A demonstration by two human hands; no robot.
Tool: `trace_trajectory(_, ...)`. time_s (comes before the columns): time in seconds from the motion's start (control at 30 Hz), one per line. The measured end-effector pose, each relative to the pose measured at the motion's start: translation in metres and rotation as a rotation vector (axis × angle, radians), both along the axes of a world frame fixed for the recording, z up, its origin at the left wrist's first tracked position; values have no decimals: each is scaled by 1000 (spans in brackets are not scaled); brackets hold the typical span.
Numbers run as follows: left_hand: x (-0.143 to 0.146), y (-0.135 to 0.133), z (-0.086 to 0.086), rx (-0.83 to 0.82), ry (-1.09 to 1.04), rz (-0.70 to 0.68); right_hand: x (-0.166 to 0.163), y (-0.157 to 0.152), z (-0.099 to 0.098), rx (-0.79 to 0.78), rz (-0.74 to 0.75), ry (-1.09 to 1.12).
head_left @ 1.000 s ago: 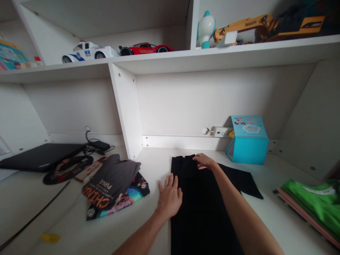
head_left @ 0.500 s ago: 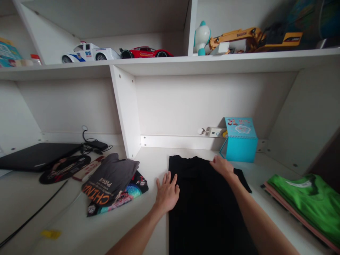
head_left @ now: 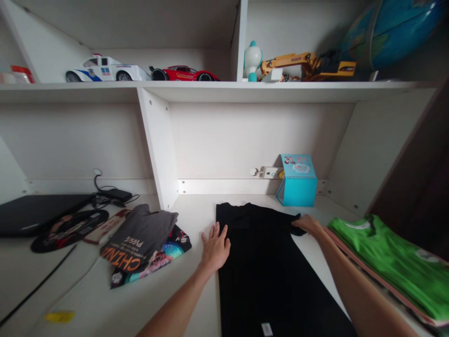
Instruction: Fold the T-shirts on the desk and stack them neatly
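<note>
A black short-sleeved T-shirt (head_left: 259, 262) lies on the white desk, its left edge straight and one sleeve (head_left: 293, 223) pointing out to the right. A small white label (head_left: 266, 329) shows near its lower end. My left hand (head_left: 215, 248) rests with fingers spread across the shirt's left edge, partly on the desk. Over at the sleeve's end, my right hand (head_left: 308, 225) has its fingers closed on the cuff of the black T-shirt. The fingertips of that hand are partly hidden by the cloth.
Folded shirts with a green one (head_left: 393, 257) on top are stacked at right. Grey and patterned shirts (head_left: 140, 241) lie at left, near a black laptop (head_left: 42, 213) and cables. A blue desk calendar (head_left: 300, 187) stands behind. Toys line the shelf (head_left: 196, 85) above.
My right hand has moved right from the shirt's upper edge to the sleeve end, and the sleeve now lies more spread out. My left hand stays at the left edge. The view has shifted right.
</note>
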State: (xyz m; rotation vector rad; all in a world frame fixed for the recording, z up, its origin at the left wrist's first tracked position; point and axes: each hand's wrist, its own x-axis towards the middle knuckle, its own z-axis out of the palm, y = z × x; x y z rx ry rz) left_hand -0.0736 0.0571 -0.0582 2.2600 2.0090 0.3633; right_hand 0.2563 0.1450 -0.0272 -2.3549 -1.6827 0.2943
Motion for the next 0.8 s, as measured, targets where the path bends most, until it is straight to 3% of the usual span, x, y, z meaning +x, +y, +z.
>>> trace_trajectory(0.1,0,-1,0,4,-30,-17,-37,16,25,-42,93,57)
trace_trajectory(0.2,-1,-1,0,6,-50,-27,-99,30,43,19,183,78)
trace_trajectory(0.33,-3,-1,-3,28,-42,-37,-189,26,38,76,318,114)
trace_trajectory(0.43,-5,-1,-4,31,-13,-41,-223,10,27,53,465,149)
trace_trajectory(0.53,-6,0,-6,24,-21,-40,-207,-9,26,67,543,146)
trace_trajectory(0.67,-5,1,-7,25,-53,-49,-129,-53,34,75,568,129)
trace_trajectory(0.8,-4,4,-7,14,-66,-52,-54,-130,25,-72,594,162)
